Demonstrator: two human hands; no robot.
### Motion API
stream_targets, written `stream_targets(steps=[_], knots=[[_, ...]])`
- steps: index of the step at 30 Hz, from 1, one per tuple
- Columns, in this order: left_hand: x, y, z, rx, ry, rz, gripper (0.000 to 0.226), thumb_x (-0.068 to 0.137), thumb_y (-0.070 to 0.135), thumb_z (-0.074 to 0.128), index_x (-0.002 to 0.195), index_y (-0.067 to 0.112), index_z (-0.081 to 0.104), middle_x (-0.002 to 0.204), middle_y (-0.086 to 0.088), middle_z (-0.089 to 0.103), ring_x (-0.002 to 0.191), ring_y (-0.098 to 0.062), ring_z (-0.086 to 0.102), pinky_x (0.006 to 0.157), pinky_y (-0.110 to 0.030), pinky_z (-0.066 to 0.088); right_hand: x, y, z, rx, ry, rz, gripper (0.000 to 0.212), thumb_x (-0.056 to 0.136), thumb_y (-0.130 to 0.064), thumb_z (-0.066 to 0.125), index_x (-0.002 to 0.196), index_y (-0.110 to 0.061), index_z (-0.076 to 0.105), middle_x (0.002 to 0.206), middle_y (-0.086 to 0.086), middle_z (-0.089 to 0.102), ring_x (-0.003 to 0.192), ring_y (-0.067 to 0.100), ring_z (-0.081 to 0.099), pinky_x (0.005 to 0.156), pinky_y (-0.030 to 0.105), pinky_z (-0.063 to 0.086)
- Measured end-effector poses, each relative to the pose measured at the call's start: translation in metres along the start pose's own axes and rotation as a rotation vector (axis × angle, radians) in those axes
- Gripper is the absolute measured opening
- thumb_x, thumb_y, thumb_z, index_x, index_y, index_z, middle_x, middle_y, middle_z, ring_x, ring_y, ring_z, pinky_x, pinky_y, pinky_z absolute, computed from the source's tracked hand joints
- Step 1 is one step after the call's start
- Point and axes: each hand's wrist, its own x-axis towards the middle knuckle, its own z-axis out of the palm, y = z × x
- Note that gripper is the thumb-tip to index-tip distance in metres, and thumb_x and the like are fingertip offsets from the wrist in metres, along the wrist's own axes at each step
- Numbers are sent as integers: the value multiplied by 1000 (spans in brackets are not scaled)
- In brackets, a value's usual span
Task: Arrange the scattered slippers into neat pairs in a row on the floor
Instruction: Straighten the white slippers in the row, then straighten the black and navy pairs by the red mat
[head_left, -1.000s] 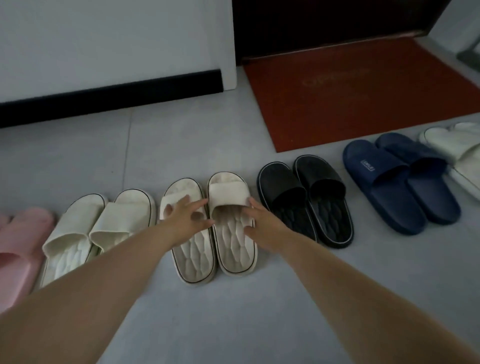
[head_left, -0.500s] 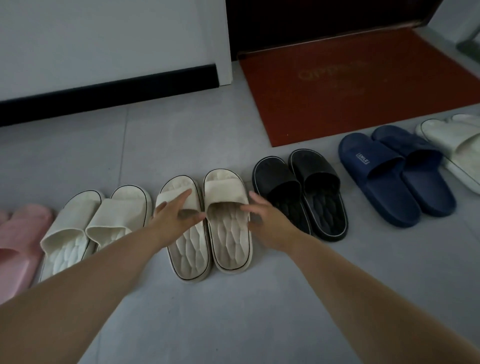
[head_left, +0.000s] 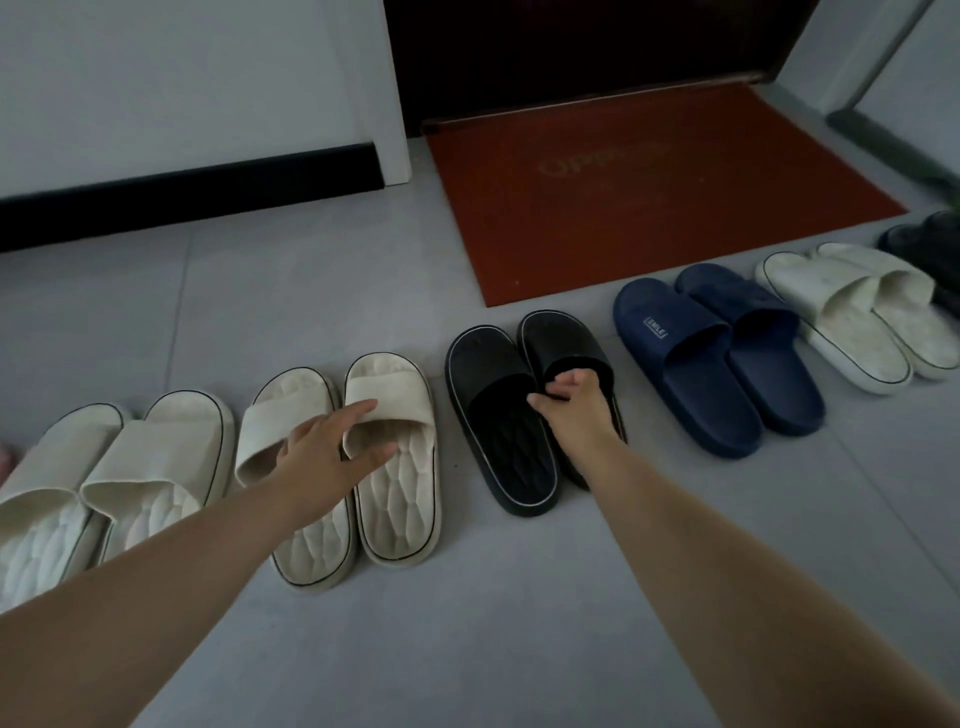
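Observation:
Slipper pairs lie in a row on the grey floor. From the left: a cream pair (head_left: 104, 488), a second cream pair (head_left: 395, 467), a black pair (head_left: 498, 415), a navy pair (head_left: 717, 364), a white pair (head_left: 852, 317) and a dark slipper (head_left: 930, 249) at the right edge. My left hand (head_left: 332, 452) hovers open over the second cream pair, fingers spread at the strap of its right slipper. My right hand (head_left: 571, 405) is curled round the strap edges of the black pair, where the two slippers meet.
A red doormat (head_left: 649, 197) lies behind the row in front of a dark doorway. A white wall with a black skirting board (head_left: 187, 192) runs along the back left. A sliver of a pink slipper (head_left: 4, 457) shows at the far left edge.
My right hand left the cream pair and moved right to grip the black pair's straps. My left hand stayed over the cream pair. The view shifted right, showing more slippers.

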Motion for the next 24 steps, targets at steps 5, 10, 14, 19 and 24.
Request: stream_targets(steps=[5,10,14,19,24], knots=[[-15,9,4,-3,-24,-22,62,79,57,55,136,43,35,139,-3,44,133,-26,33,111,-49,29,6,-3,17,44,73,54,54,78,-23,71,128,-11,52,122,6,61,108,22,58,84,23,39],[-28,6,4,-46,-34,-87,63,80,54,57,138,40,34,146,-1,38,139,-23,26,113,-50,26,10,-3,24,40,190,73,36,82,-22,68,116,-14,62,112,7,68,97,21,63,78,23,41],[-30,4,0,-44,-37,-111,64,81,52,58,138,40,33,146,-2,39,139,-23,27,113,-49,27,5,0,29,-29,228,57,32,85,-24,64,115,-16,64,113,8,69,104,26,63,85,30,46],[-23,-1,0,-56,-74,-139,65,80,55,57,138,42,30,148,0,34,140,-23,25,113,-50,27,2,3,27,-37,256,57,31,84,-24,64,114,-16,64,112,9,69,105,27,62,87,32,47],[-7,-8,9,-27,77,-174,55,80,43,65,127,20,46,120,-1,55,117,-25,49,96,-42,44,1,2,15,-127,135,0,33,81,-20,67,112,-12,62,108,5,68,102,23,62,82,23,40]])
